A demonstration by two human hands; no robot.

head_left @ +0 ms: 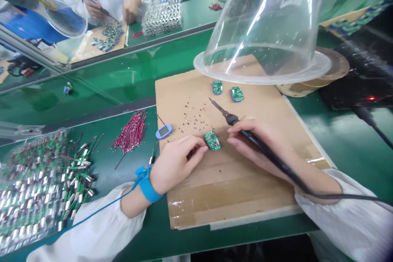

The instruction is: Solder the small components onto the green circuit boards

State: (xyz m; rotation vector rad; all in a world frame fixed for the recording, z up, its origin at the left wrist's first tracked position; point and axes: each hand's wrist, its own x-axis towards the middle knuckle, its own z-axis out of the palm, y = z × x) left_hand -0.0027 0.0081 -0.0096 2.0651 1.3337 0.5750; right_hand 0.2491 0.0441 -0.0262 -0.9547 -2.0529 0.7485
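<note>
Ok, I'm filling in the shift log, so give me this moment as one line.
left hand: fingers against green circuit board, blue antistatic wrist strap on wrist | right hand: holding soldering iron

Two hands [176, 163] and one soldering iron [242, 132] at a workbench, with three green circuit boards [217, 87] and one blue-cased display module [163, 131] on or beside one cardboard sheet [184, 94]. One blue wrist strap [147, 188] and one bundle of red wires [130, 133] are also in view. Beyond stand two clear acrylic domes [264, 24] and a co-worker's two hands [132, 7].
</note>
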